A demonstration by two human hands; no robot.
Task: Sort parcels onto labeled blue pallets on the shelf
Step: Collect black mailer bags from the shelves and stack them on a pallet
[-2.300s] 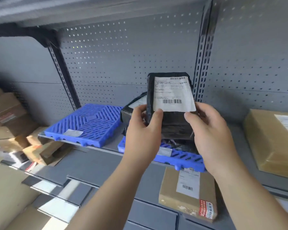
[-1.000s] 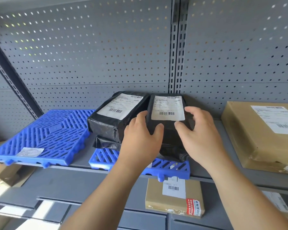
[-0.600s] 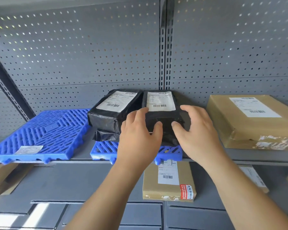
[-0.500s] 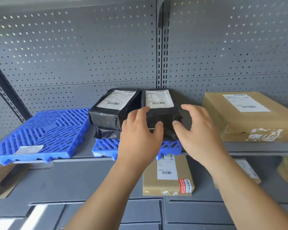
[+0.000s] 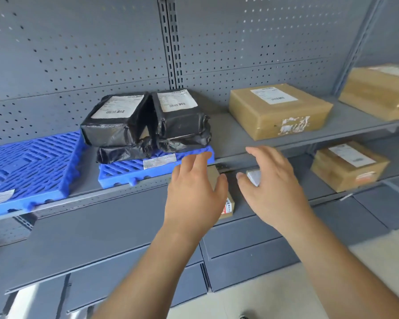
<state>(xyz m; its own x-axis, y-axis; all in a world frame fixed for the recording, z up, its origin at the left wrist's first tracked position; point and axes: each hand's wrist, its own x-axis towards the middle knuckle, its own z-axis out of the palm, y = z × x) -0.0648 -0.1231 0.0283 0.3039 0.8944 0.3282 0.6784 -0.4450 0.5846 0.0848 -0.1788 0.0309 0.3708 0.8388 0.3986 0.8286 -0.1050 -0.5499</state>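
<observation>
A person's left hand (image 5: 194,192) and right hand (image 5: 272,187) hover, fingers spread, holding nothing, before the shelf (image 5: 228,139). Beyond them, a black plastic-wrapped parcel (image 5: 180,116) with a white barcode label sits stacked on the labeled blue pallet (image 5: 124,173), touching a matching parcel (image 5: 113,125).

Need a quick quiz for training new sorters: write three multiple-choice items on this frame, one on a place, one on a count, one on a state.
1. The black parcels lie on: A the floor; B a blue pallet; C a brown box.
2. Blue pallets in view: A one; B two; C four.
3. The hands are: A open, holding nothing; B gripping a black parcel; C lifting a brown box.

Answers:
1 B, they sit stacked on its blue grid.
2 B, a second pallet lies to its left.
3 A, the left hand and right hand show spread fingers, apart from the parcels.
</observation>
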